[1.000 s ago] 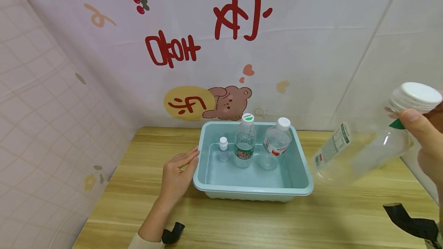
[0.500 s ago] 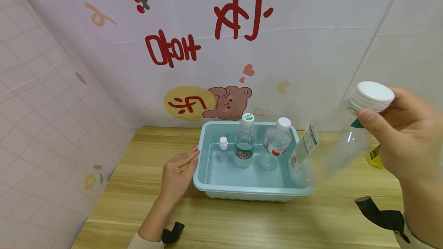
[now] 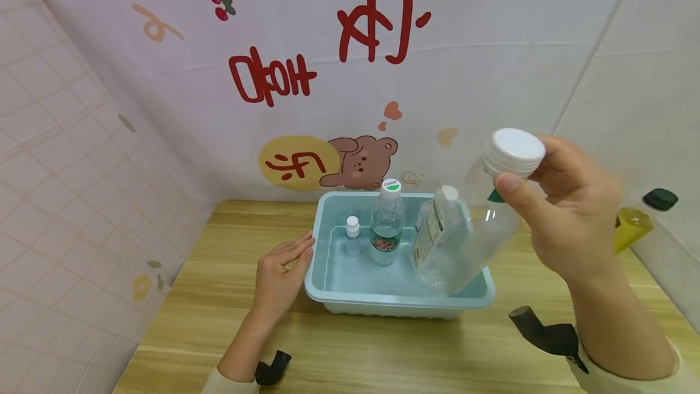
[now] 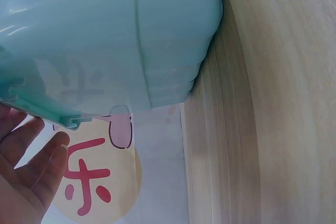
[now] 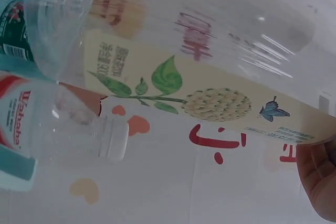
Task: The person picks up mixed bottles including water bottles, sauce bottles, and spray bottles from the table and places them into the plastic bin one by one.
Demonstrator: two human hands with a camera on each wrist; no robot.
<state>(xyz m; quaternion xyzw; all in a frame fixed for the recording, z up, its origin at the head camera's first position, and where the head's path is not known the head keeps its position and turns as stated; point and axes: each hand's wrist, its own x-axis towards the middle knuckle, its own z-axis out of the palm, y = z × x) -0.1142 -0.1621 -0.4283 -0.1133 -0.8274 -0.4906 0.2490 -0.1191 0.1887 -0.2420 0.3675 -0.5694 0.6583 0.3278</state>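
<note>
My right hand point(image 3: 574, 217) grips a large clear bottle point(image 3: 492, 224) just below its wide white cap, fingers and thumb round the neck. The bottle tilts, its base low over the right part of a light-blue plastic basin point(image 3: 399, 301). In the right wrist view its label shows a leafy plant and a butterfly. My left hand point(image 3: 281, 269) rests against the basin's left rim, fingers fairly straight. Inside stand a small white-capped bottle point(image 3: 353, 239), a green-labelled bottle point(image 3: 386, 233) and a red-and-white-labelled Wahaha bottle point(image 5: 68, 124), partly hidden behind the large bottle in the head view.
A bottle of yellow liquid point(image 3: 631, 230) with a dark cap stands at the right, partly behind my right hand. The wood-grain table point(image 3: 219, 297) meets a printed wall cloth point(image 3: 492, 78) at the back. Black curved camera mounts point(image 3: 547, 333) sit at both wrists.
My right hand has carried the large bottle leftward from the far right to over the basin. The yellow bottle has come into view behind it. My left hand stays at the rim.
</note>
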